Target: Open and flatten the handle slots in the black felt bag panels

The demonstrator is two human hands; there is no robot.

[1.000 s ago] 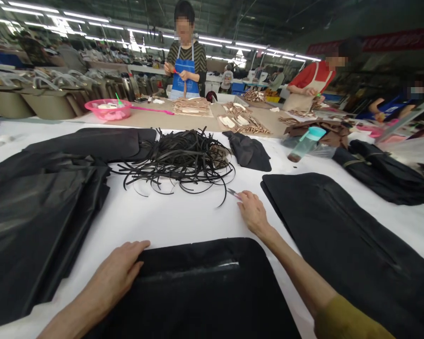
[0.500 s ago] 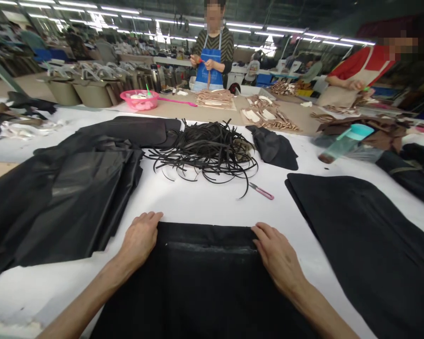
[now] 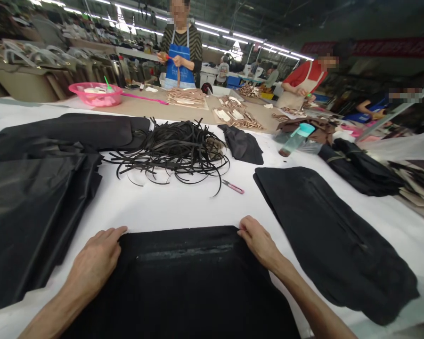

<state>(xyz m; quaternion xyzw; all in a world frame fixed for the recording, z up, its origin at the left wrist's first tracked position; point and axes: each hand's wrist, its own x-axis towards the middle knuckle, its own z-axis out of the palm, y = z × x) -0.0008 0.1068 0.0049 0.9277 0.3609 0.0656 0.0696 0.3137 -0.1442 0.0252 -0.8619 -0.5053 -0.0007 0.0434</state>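
The left hand [image 3: 95, 259] and right hand [image 3: 257, 239] had their fingers closed on the far corners of a smooth black panel [image 3: 191, 292] at the near side of the counter [image 3: 169, 207], whose white top lay open toward thin, curling strips [image 3: 183, 148] and pink-handled snips [image 3: 234, 187]. Ceiling lights [image 3: 247, 37] ran overhead.

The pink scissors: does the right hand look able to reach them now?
Probably yes: only white table shows between the right hand and the pink scissors, though it touches the black sheet.
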